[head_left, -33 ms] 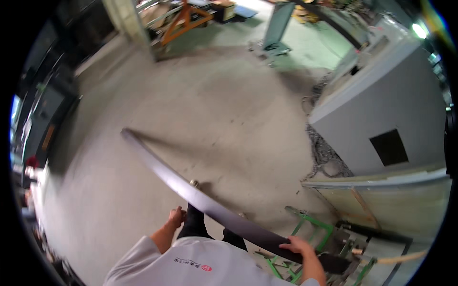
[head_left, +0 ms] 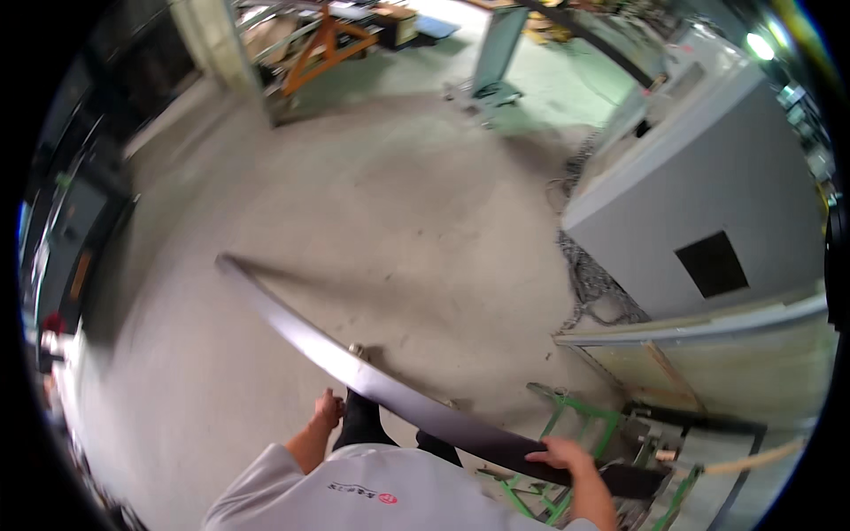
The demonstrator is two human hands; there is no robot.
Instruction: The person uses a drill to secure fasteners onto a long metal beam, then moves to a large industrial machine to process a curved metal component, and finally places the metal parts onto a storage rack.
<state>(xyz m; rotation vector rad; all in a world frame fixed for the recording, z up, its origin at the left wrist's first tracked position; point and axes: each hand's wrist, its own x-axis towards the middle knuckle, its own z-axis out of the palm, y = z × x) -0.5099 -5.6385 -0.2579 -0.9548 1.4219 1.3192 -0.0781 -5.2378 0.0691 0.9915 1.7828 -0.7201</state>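
Note:
A long, smooth dark strip or panel [head_left: 390, 389] runs diagonally across my front, gently bowed, from its far end at the left to its near end at the lower right. My right hand [head_left: 564, 454] grips its near part, thumb over the upper face and the other fingers out of sight. Close to the strip's near side, my left hand [head_left: 329, 407] hangs with curled fingers, apart from it; nothing shows in that hand. My dark-trousered legs and a shoe tip [head_left: 357, 350] show beneath the strip.
Right of me stand a green metal frame [head_left: 575, 420], a pale board with a wooden brace [head_left: 673, 372] and a large grey machine cabinet [head_left: 708, 203]. Tangled cables [head_left: 593, 274] lie at its foot. Ahead are an orange stand [head_left: 328, 53] and a grey post on a wheeled base [head_left: 496, 53].
The surroundings have shifted a little left in view. My right hand and the strip's near end sit slightly farther right, and the strip's far end slightly lower and left. The right-hand grip is unchanged.

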